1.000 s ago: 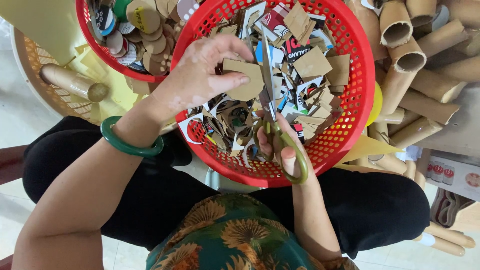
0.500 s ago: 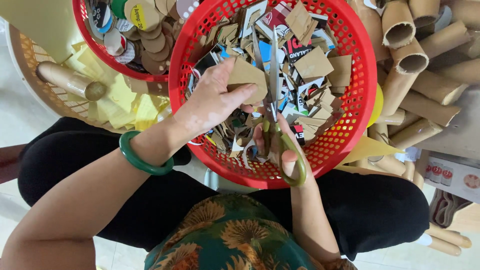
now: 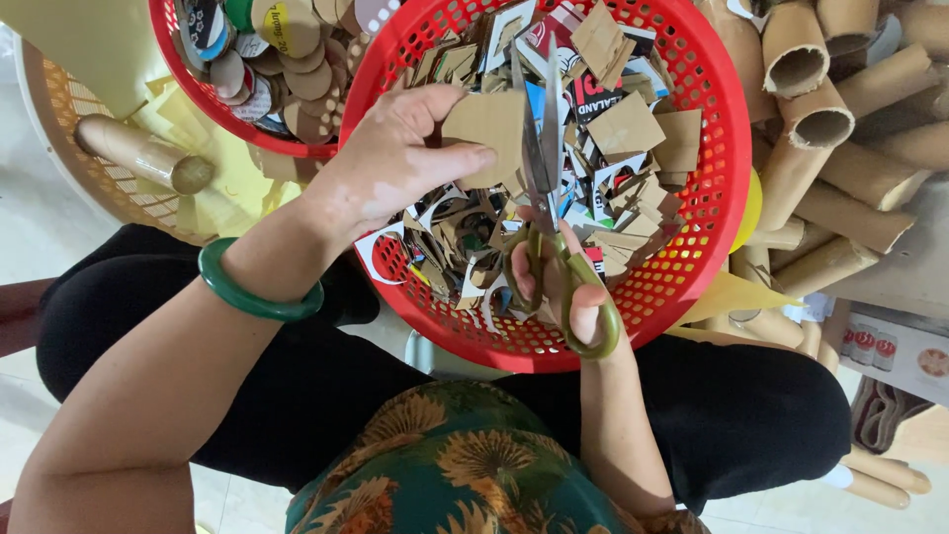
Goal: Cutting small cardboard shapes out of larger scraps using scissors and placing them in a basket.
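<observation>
Red plastic basket (image 3: 692, 59) on the lap is the biggest item, full of cardboard scraps (image 3: 633, 129), too many to count; a 2nd red basket (image 3: 173, 44) sits behind it at upper left, holding round cut discs. 1 pale wicker tray (image 3: 59, 129) lies under that w/ 1 cardboard tube (image 3: 138, 153) on it. Cardboard tubes (image 3: 820, 129), approx. 10+ in view, are piled just beside the main basket on its right.

1 cardboard piece (image 3: 486, 129) is held over the main basket's middle. Left hand (image 3: 395, 163) is closed on it, thumb & fingers pinching its left edge; 1 green bangle (image 3: 259, 287) on that wrist. Right hand (image 3: 559, 282), nearer the body, is closed thru the loops of 1 pair of green-handled scissors (image 3: 544, 198). Blades point away from the body, slightly apart, w/ the piece's right edge at the blades. So the piece sits between both hands: left hand to its left, right hand just below it.
</observation>
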